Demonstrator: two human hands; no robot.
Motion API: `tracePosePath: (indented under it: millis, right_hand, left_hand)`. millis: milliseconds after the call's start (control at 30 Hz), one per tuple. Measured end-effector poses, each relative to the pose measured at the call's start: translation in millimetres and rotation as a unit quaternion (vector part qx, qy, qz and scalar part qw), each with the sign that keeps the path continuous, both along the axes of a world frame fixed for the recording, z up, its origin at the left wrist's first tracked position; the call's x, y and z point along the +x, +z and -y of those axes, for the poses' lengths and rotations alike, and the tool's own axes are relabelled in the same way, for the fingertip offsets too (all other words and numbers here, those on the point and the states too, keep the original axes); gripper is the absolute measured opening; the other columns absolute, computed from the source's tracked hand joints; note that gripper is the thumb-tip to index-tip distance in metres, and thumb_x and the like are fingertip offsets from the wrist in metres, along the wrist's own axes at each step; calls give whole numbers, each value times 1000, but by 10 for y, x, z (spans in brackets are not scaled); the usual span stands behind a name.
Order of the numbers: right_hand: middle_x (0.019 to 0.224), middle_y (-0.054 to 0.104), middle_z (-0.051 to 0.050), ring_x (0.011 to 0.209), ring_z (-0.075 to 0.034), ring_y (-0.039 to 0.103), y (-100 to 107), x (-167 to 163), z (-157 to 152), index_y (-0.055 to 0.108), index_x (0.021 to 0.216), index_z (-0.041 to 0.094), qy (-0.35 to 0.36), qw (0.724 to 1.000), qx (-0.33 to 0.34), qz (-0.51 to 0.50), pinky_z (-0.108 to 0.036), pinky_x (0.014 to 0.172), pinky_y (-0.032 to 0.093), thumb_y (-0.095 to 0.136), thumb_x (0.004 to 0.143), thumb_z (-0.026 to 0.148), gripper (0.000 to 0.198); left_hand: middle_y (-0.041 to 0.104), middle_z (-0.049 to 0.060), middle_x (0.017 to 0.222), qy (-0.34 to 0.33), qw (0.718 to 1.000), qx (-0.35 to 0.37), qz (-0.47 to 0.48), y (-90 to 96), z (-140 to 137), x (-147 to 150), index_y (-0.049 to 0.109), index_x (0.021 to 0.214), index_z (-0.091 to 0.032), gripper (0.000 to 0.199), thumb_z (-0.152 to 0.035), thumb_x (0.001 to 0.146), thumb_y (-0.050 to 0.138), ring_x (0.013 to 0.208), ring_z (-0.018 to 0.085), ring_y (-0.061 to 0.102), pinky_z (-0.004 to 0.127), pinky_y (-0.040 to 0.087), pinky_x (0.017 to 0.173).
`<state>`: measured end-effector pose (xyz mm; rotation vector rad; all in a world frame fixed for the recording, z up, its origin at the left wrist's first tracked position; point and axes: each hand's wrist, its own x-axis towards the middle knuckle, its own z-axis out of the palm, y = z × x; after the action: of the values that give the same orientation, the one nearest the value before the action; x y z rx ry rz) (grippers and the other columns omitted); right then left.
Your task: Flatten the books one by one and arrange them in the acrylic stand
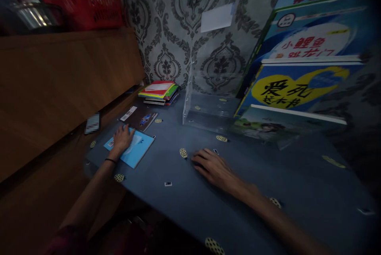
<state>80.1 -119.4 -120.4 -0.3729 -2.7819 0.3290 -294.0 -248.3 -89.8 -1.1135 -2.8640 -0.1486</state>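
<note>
My left hand (122,139) lies flat with its fingers stretched out on a light blue book (140,150) at the left side of the table. Just beyond that book is a dark-covered book (140,118) with a white label on it. My right hand (210,164) rests palm down on the bare tabletop, fingers extended, holding nothing. Beyond my right hand stands a clear plastic rack (187,104); on its right side several picture books, among them a blue one with a yellow shape (291,88), lean in tiers.
Against the wall sits a stack of colourful books (159,91). A wooden cabinet (68,72) borders the table (166,199) on the left, with a red basket (98,1) and a metal bowl (38,15) on top. A white card (217,18) shows before the patterned wall.
</note>
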Motion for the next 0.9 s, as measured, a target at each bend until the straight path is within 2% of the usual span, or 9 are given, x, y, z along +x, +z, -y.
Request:
tracePosePath:
  millis: [67, 200, 333, 433, 567, 667, 800, 900]
  right_hand:
    - [115, 70, -10, 102, -27, 63, -38, -19, 26, 69, 115, 23, -2, 1000, 3, -18, -46, 85, 56, 51, 102, 28, 22]
    - [113, 71, -9, 101, -26, 64, -101, -55, 91, 68, 116, 23, -7, 998, -22, -64, -45, 86, 56, 51, 102, 26, 22]
    - [114, 72, -9, 102, -24, 66, -63, -73, 203, 67, 119, 23, -10, 990, -54, -128, -46, 91, 57, 47, 104, 23, 25]
    - [115, 73, -10, 105, -24, 67, 40, -71, 289, 68, 119, 21, 9, 984, -44, -170, -49, 97, 55, 45, 105, 24, 27]
    - [114, 74, -13, 106, -26, 66, 155, -71, 372, 71, 115, 18, 35, 981, -13, -193, -49, 93, 57, 45, 105, 22, 28]
    - [117, 73, -13, 111, -26, 66, 160, -78, 426, 70, 114, 17, 51, 987, -6, -153, -48, 96, 56, 47, 104, 19, 26]
    - [130, 68, -15, 124, -26, 61, 113, -79, 485, 66, 121, 17, 29, 994, -15, -101, -49, 104, 53, 53, 102, 21, 24]
    - [137, 65, -15, 131, -25, 57, 98, -73, 503, 63, 127, 17, 18, 996, -29, -87, -48, 109, 50, 55, 102, 24, 27]
  left_hand:
    - [49, 26, 149, 24, 999, 4, -25, 14, 12, 205, 50, 145, -11, 55, -43, 104, 31, 135, 40, 51, 61, 44, 106]
    - [52, 25, 140, 27, 998, -22, -56, 101, 97, 616, 54, 137, -15, 46, -39, 104, 34, 126, 41, 54, 66, 50, 94]
    - [53, 22, 132, -22, 996, -55, -62, 199, 202, 917, 55, 129, -14, 39, -37, 104, 36, 117, 36, 58, 53, 58, 84]
    - [55, 19, 128, -87, 992, -63, -61, 208, 194, 1128, 56, 127, -17, 35, -33, 105, 35, 112, 33, 60, 44, 60, 79]
    - [58, 15, 127, -179, 981, -38, -58, 128, 36, 1460, 58, 127, -19, 30, -31, 104, 42, 113, 30, 60, 40, 57, 85]
    - [60, 14, 125, -245, 968, -13, -59, 35, -87, 1655, 61, 120, -19, 27, -31, 104, 44, 112, 29, 59, 38, 56, 86]
    - [62, 13, 124, -298, 951, 22, -82, -99, -147, 1702, 64, 119, -19, 32, -28, 106, 36, 106, 29, 59, 42, 53, 91]
    - [64, 13, 120, -314, 944, 52, -88, -185, -146, 1638, 65, 122, -19, 33, -28, 105, 37, 105, 30, 59, 44, 52, 93]
